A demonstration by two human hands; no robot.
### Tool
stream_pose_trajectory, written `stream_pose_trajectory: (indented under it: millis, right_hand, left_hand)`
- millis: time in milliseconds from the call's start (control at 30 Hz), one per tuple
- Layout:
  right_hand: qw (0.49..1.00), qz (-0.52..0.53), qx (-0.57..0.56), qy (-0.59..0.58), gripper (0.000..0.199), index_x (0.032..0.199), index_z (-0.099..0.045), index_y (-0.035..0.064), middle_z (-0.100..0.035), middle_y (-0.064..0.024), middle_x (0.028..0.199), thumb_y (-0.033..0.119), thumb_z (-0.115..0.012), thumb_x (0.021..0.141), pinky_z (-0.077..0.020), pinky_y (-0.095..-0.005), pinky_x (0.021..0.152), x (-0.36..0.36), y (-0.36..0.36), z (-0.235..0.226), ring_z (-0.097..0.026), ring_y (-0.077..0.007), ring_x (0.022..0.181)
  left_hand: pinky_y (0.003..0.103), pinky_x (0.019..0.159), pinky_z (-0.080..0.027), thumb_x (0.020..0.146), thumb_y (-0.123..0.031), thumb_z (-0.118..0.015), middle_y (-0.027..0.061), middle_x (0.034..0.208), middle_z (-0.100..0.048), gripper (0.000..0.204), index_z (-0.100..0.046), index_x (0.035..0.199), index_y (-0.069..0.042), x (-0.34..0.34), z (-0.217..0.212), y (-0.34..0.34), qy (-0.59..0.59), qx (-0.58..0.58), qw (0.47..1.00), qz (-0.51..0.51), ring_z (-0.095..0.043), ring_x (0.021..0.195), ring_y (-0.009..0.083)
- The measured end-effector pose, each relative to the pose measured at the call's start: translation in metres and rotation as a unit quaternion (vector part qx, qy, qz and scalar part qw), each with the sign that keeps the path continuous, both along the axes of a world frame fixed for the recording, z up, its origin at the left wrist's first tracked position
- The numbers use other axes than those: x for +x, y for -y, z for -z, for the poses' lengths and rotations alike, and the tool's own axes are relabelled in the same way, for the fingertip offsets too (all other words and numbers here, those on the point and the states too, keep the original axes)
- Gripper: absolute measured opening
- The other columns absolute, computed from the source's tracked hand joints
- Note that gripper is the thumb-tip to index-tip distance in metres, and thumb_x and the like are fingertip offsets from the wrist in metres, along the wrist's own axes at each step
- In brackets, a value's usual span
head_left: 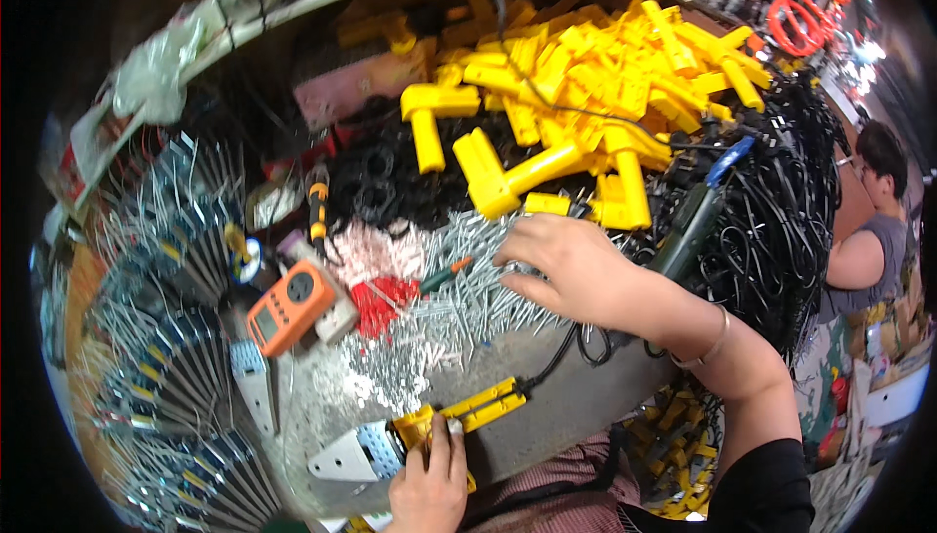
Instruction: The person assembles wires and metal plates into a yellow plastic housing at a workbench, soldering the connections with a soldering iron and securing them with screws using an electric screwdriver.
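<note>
Head view, looking down on a crowded workbench (547, 416) with a grey, worn top. No true container shows; the goods lie in heaps on the bench. Along its far edge a big pile of yellow plastic handle shells (586, 84) spreads toward the far right corner, and beside it, at the right edge, hangs a thick tangle of black cables (781, 211). In the middle lies a loose spread of small silver screws (459, 289), with a red patch of small parts (381, 304) and a green-handled screwdriver (444, 274) among them.

The left hand (429, 479), at the near edge, is closed on a yellow tool body (468, 411) that carries a white and pale-blue flat plate (356, 453) at its left end and a black cord (556, 362) at its right end. The right hand (571, 265) rests palm down on the screws, fingers loosely spread, fingertips touching them; whether it pinches one I cannot tell.

Left of the screws sits an orange meter (291, 307). Fans of grey metal blades (166, 357) fill the left edge. Another person (869, 240) sits beyond the right edge, with red coiled hose (805, 6) above them.
</note>
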State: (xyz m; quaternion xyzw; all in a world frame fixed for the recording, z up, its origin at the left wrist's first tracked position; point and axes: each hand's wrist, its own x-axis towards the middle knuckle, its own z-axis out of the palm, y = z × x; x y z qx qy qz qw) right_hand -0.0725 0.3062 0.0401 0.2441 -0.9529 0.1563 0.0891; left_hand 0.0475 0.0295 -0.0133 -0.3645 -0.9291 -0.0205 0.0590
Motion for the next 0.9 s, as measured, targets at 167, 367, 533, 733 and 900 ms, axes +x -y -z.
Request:
stream_pose_trajectory:
  millis: [167,367,533,733,900]
  right_hand:
    - [0.995,0.092,-0.03,-0.024,0.017,0.094,-0.065,0.0081,-0.062,-0.0111,0.093,0.022,-0.065,0.083,-0.0493,-0.0421,0.081,-0.021,-0.028,-0.021,-0.061,-0.0323,0.094]
    - [0.938,0.32,0.001,-0.131,0.019,0.096,-0.068,0.0081,-0.066,-0.0147,0.096,0.021,-0.064,0.082,-0.0496,-0.0428,0.087,-0.053,-0.116,-0.063,-0.063,-0.0337,0.096]
    - [0.964,0.26,0.013,-0.062,0.021,0.098,-0.068,0.007,-0.069,-0.0168,0.101,0.018,-0.063,0.081,-0.0499,-0.0428,0.088,-0.098,-0.109,-0.074,-0.064,-0.0336,0.098]
    - [0.939,0.289,0.119,-0.141,0.025,0.1,-0.068,0.008,-0.066,-0.0139,0.103,0.007,-0.061,0.076,-0.0507,-0.0439,0.087,-0.146,-0.117,-0.071,-0.062,-0.0332,0.101]
    - [0.94,0.208,0.246,-0.112,0.045,0.12,-0.06,0.0109,-0.058,-0.0085,0.122,0.006,-0.065,0.076,-0.0467,-0.0458,0.094,-0.178,-0.126,-0.03,-0.051,-0.0279,0.119]
  left_hand:
    - [0.037,0.079,-0.057,0.08,-0.007,-0.056,0.0184,0.14,-0.046,0.063,-0.041,0.14,0.002,0.009,0.005,0.001,0.089,0.014,0.996,-0.017,-0.05,0.12,0.0439]
    - [0.041,0.093,-0.051,0.082,-0.005,-0.053,0.0221,0.143,-0.041,0.06,-0.04,0.14,0.004,0.009,0.0,0.006,0.108,0.016,0.994,-0.006,-0.045,0.126,0.0451]
    - [0.042,0.096,-0.049,0.083,-0.005,-0.051,0.0225,0.145,-0.039,0.059,-0.04,0.141,0.003,0.007,0.003,0.01,0.117,0.014,0.993,-0.002,-0.044,0.127,0.0454]
    - [0.039,0.085,-0.055,0.083,-0.004,-0.05,0.02,0.145,-0.041,0.06,-0.039,0.142,0.001,0.003,0.006,0.006,0.104,0.017,0.994,-0.006,-0.047,0.124,0.0458]
    - [0.038,0.084,-0.056,0.082,-0.004,-0.052,0.02,0.143,-0.042,0.061,-0.039,0.142,0.001,0.004,0.006,0.007,0.089,0.015,0.996,-0.011,-0.048,0.124,0.0437]
